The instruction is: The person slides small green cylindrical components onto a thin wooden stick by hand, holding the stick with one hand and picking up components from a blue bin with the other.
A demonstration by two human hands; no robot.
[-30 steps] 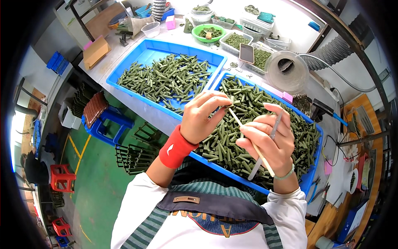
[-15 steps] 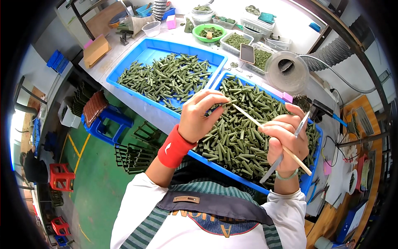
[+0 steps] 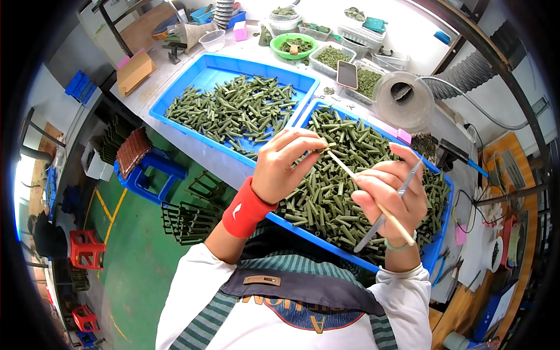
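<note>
My left hand (image 3: 287, 160), above a red wristband, pinches a small green tube-like piece (image 3: 328, 147) at its fingertips, mostly hidden. My right hand (image 3: 399, 195) grips a slim pale wooden stick (image 3: 344, 165), its tip touching that piece. Also between my right fingers is a thin metal blade-like tool (image 3: 371, 234), pointing down to the left. Below both hands lies a blue tray (image 3: 326, 248) filled with short green tubes (image 3: 326, 207). Another blue tray (image 3: 204, 73), to the left, holds a looser heap of green tubes (image 3: 233, 108).
Along the back of the table stand a green bowl (image 3: 280, 41), several clear tubs and a phone (image 3: 346, 75). A clear suction hood (image 3: 402, 105) on a grey hose rises at the right. A blue stool (image 3: 154, 175) and dark racks (image 3: 189, 221) stand on the floor left.
My right hand has moved slightly left and up, carrying the wooden stick and metal tool. The stick's far end now sits closer to my palm. My left hand has barely shifted.
</note>
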